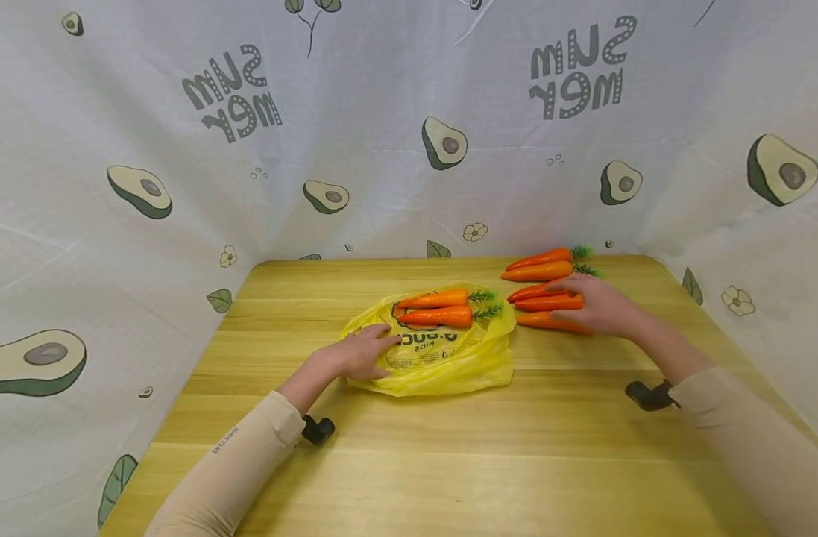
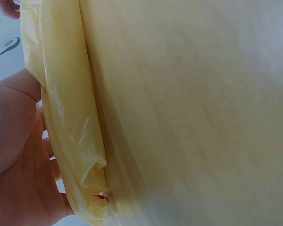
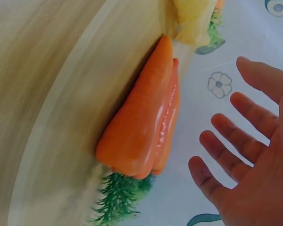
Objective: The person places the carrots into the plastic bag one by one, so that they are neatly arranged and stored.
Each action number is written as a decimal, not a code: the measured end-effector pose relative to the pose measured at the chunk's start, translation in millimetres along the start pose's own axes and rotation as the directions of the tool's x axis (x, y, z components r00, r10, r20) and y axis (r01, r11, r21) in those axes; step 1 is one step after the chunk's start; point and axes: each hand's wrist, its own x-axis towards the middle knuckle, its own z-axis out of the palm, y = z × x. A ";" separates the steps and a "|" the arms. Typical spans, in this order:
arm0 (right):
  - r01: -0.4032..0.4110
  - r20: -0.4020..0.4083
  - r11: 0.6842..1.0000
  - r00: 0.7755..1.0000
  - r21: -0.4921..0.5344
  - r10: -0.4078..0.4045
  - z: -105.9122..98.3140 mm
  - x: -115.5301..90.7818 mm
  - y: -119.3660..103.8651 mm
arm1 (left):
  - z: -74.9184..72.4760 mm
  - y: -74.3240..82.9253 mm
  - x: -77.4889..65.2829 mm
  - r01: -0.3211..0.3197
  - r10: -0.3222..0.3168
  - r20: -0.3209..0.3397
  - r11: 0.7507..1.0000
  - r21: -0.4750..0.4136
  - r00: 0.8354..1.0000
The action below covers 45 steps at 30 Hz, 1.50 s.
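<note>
A yellow plastic bag with dark print lies flat on the wooden table. Two orange carrots with green tops lie side by side on it. At the bag's left edge is my left hand, fingers spread over the plastic; in the left wrist view the bag hides most of its fingertips. My right hand hovers over a row of several carrots to the right of the bag. Seen from the right wrist, its extended fingers are apart from the nearest carrot and hold nothing.
Two of the carrots in the row lie farther back, near the table's rear edge. A white cloth printed with avocados hangs behind and at both sides of the wooden table.
</note>
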 end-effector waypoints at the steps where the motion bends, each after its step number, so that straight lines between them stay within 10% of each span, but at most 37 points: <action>1: -0.002 0.003 1.000 1.000 0.008 0.002 0.2 -1.4 1.5 | -0.2 0.1 0.0 0.001 -0.001 0.001 1.000 0.001 1.000; 45: -0.041 -0.016 0.988 0.999 -0.146 0.039 26.1 -22.6 52.8 | 2.1 0.4 1.6 0.021 -0.021 0.003 1.000 -0.003 1.000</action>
